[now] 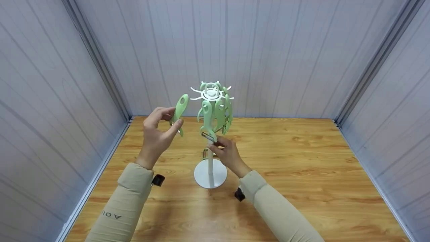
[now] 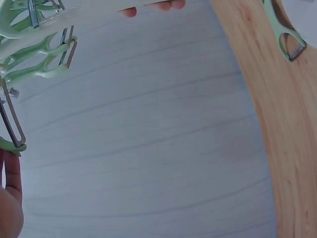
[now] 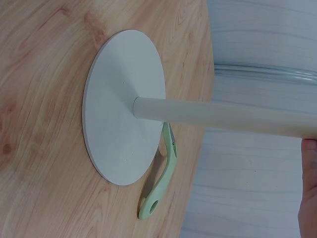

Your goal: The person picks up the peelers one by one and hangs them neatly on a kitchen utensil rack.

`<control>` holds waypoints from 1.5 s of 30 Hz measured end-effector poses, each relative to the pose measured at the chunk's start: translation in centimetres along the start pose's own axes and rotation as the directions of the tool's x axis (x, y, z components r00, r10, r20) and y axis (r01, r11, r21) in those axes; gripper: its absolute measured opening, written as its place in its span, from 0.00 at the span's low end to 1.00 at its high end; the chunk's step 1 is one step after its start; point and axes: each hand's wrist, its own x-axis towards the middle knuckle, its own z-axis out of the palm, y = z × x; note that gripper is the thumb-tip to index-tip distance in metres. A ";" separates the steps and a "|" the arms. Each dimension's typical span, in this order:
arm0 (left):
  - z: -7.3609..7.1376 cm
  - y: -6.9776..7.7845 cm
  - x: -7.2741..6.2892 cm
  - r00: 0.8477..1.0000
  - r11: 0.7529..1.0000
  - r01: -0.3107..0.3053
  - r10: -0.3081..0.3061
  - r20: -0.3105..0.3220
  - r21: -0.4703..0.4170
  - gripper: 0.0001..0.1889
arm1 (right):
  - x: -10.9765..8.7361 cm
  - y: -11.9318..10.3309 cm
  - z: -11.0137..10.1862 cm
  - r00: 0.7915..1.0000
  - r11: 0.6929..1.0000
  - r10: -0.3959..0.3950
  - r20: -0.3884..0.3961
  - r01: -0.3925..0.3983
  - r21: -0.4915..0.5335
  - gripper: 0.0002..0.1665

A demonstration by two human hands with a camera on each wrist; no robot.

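Observation:
In the head view my left hand [image 1: 159,132] pinches a light green peeler [image 1: 180,108], its holed handle end tilted up, left of a white rack [image 1: 211,94] with radiating hooks. The left wrist view shows fingers [image 2: 12,173] at its blade end. Several matching peelers [image 1: 207,116] hang from the hooks, blades downward. My right hand [image 1: 229,155] grips the rack's white pole [image 1: 210,164] below them; in the right wrist view only part of that hand [image 3: 309,183] shows, against the pole [image 3: 223,116].
The rack's round white base [image 3: 121,144] stands on the wood-grain table [image 1: 285,174]. Behind it another green peeler [image 3: 166,173] lies on the table, close to the base. Pale panel walls [image 1: 282,57] enclose the back and both sides.

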 end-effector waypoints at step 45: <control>3.7 2.3 0.1 0.997 0.994 0.049 -0.043 0.057 -0.102 0.14 | 0.1 -0.3 0.0 0.999 0.999 0.034 0.002 -0.034 -0.019 0.13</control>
